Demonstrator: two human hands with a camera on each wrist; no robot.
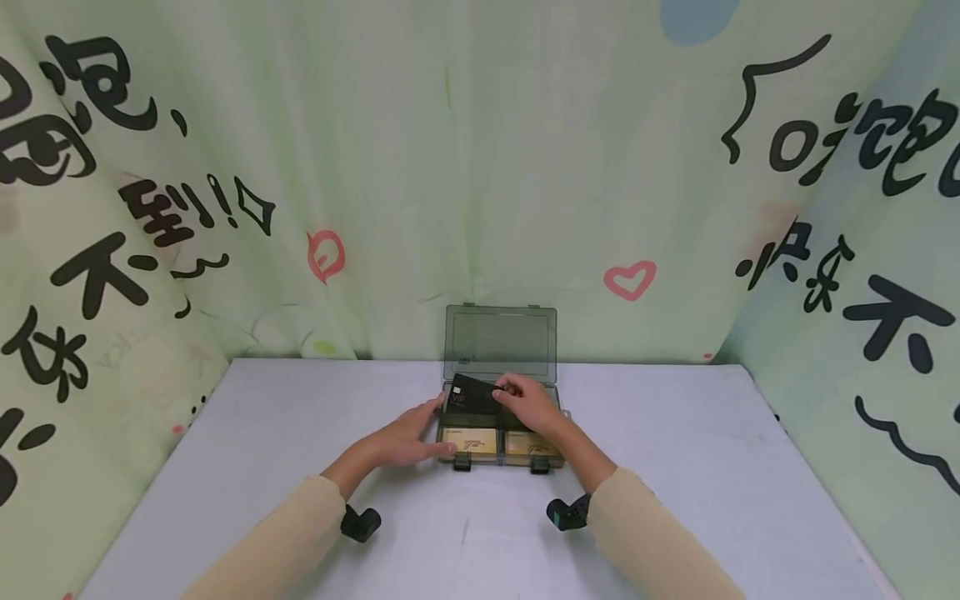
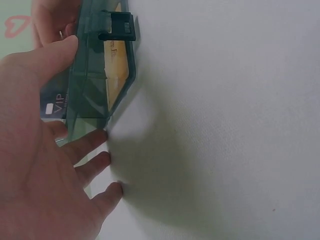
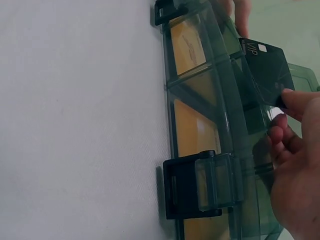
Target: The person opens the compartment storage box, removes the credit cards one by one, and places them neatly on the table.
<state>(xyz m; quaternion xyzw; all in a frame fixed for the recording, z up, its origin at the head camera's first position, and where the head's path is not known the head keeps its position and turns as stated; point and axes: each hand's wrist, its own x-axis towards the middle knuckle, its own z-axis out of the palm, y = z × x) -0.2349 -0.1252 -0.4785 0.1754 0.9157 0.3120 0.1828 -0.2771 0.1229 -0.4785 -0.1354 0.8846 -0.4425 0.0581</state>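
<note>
The box (image 1: pixel 501 421) sat on the table (image 1: pixel 675 467) in front of you, near its far edge, with its lid (image 1: pixel 501 342) standing open behind it against the curtain (image 1: pixel 480 167). Your left hand (image 1: pixel 408 437) lay against the box's left side, fingers resting on the table. Your right hand (image 1: pixel 528 402) held a card (image 1: pixel 474 395) above the rear compartments. Two cards (image 1: pixel 470 440) lay in the front compartments, side by side, behind the two latches (image 1: pixel 462 461).

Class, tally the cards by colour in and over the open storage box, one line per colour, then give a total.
Black card, pinched by the right hand over the storage box: 1
Gold cards lying in the front compartments: 2
Total: 3
</note>
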